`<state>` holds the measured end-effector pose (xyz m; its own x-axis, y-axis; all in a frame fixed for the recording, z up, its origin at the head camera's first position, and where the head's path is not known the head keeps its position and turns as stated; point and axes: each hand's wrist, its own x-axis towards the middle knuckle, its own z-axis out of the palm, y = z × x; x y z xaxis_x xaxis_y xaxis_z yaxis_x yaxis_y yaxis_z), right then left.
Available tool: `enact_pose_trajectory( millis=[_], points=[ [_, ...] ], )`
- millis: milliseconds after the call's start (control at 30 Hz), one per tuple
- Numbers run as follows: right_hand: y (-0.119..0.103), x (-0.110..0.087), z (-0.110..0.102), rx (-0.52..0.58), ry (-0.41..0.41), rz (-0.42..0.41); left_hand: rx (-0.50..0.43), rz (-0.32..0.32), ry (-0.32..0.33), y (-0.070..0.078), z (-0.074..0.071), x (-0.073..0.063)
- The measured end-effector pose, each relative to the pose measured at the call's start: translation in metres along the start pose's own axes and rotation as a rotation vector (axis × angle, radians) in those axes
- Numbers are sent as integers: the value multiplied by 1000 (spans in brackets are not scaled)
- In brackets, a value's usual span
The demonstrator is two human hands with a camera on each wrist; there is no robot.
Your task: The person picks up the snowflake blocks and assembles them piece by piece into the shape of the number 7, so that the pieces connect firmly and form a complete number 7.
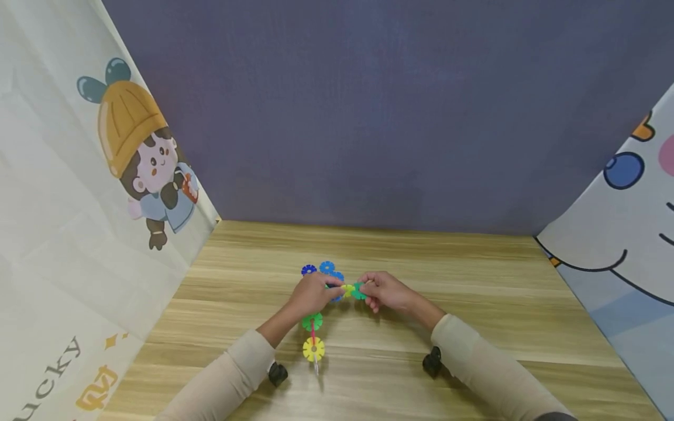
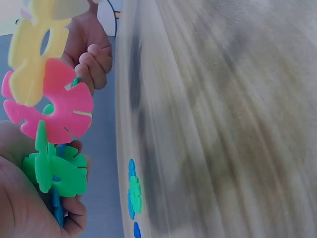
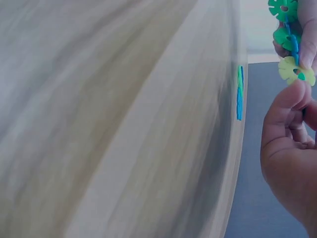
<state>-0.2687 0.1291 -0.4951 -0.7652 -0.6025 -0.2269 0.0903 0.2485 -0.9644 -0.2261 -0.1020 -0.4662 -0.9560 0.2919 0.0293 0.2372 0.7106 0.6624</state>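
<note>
Both hands work on a chain of interlocking notched plastic discs, held above the wooden table. My left hand (image 1: 309, 292) grips the chain near its middle, around green discs (image 2: 72, 176) and a blue one partly hidden by the fingers. From there a pink disc (image 2: 74, 106), a yellow disc (image 1: 313, 349) and a whitish disc (image 1: 316, 366) run toward me. On the other side of that hand a second yellow disc (image 3: 287, 71) sticks out. A green disc (image 1: 358, 291) overlaps it, pinched between thumb and fingers of my right hand (image 1: 388, 291).
Loose discs lie on the table (image 1: 474, 327) behind the left hand: a dark blue disc (image 1: 309, 269), a blue disc (image 1: 327, 267) and others partly covered. A dark panel (image 1: 368, 117) rises at the table's back edge, with printed cloths (image 1: 52, 175) at both sides.
</note>
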Motion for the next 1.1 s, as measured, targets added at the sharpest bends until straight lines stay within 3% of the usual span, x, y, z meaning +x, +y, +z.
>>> enact_pose_trajectory(
  millis=[333,533,867,1100],
  points=[
    [-1,6,11,-9,15,-9,56,6,34,1,-1,-1],
    [1,8,16,-8,6,-8,40,7,-10,-3,-6,-2],
    [-6,23,10,-128,-42,13,56,40,-7,-12,-17,0],
    [-1,33,7,-321,82,-61,57,3,-40,-14,-17,-2]
  ],
)
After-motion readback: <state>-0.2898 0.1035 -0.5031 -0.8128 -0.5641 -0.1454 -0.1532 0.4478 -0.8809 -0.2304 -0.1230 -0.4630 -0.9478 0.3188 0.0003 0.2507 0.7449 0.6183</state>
